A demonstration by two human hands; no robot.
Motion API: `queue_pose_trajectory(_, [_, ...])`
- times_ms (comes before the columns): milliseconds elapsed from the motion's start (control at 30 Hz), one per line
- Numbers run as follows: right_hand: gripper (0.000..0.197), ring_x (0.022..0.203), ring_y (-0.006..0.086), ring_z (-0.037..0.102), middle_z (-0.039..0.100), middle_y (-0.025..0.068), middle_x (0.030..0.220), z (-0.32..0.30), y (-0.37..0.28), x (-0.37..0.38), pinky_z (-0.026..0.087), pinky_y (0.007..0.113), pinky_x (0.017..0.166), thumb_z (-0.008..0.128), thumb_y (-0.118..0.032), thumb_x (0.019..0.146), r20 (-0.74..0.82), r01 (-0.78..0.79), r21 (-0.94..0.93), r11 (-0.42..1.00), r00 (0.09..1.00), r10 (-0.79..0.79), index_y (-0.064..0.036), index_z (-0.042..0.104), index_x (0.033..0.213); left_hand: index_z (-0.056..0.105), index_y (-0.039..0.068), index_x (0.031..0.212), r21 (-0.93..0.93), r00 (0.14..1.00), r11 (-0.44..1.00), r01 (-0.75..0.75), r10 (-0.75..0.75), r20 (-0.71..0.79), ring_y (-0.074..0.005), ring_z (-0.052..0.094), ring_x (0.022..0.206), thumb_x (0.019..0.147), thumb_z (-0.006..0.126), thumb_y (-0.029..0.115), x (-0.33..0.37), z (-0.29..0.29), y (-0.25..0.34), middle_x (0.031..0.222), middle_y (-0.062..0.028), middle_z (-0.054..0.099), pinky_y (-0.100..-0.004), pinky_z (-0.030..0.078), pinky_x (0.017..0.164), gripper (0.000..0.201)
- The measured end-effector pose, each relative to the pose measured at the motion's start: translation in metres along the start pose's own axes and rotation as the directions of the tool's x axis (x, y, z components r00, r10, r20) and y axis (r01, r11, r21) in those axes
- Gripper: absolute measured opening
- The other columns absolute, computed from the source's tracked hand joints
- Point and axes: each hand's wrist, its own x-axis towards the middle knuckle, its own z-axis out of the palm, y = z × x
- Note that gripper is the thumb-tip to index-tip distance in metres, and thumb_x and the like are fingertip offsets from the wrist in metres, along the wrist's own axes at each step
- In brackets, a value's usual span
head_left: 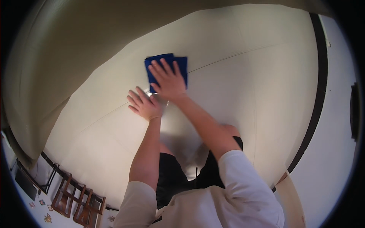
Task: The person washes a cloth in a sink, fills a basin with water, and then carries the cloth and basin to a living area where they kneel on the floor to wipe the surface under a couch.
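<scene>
A dark blue cloth [180, 64], folded into a rough square, lies flat on the pale floor. Spread over it is my right hand [169, 80], palm down, its fingers apart on the fabric. Just left of the cloth's lower corner, my left hand [145, 105] is stretched out with its fingers spread and holds nothing. Whether the left palm touches the floor, I cannot tell. The right hand covers the middle of the cloth.
Pale tiles [224, 91] with thin seams stretch around me. A large beige draped surface [76, 41] rises at the upper left. Brown wooden chairs [78, 199] stand at the lower left. A dark baseboard [318, 76] runs along the white wall at right.
</scene>
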Motion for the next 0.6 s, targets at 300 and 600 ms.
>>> queue_pose_trajectory(300, [0.085, 0.150, 0.0382, 0.025, 0.029, 0.0151, 0.163, -0.118, 0.235, -0.102, 0.016, 0.057, 0.119, 0.062, -0.042, 0.092, -0.340, -0.585, -0.330, 0.741, 0.806, 0.485, -0.0060, 0.024, 0.158, 0.024, 0.019, 0.160, -0.006, 0.994, 0.999, 0.036, -0.036, 0.102, -0.0403, 0.008, 0.154, 0.095, 0.044, 0.045, -0.010, -0.012, 0.003, 0.167, -0.0162, 0.015, -0.0618, 0.002, 0.119, 0.073])
queue_pose_trajectory(600, [0.077, 0.146, 0.0374, 0.033, 0.039, 0.0136, 0.157, -0.017, 0.042, 0.059, 0.024, 0.059, 0.117, 0.066, -0.035, 0.085, -0.170, -0.212, -0.135, 0.968, 0.967, 0.188, -0.0080, 0.039, 0.151, 0.022, 0.014, 0.160, -0.028, 0.991, 0.997, 0.074, -0.070, 0.114, -0.0391, 0.007, 0.154, 0.094, 0.046, 0.042, -0.005, -0.014, 0.004, 0.167, -0.0163, 0.012, -0.0610, 0.001, 0.120, 0.076])
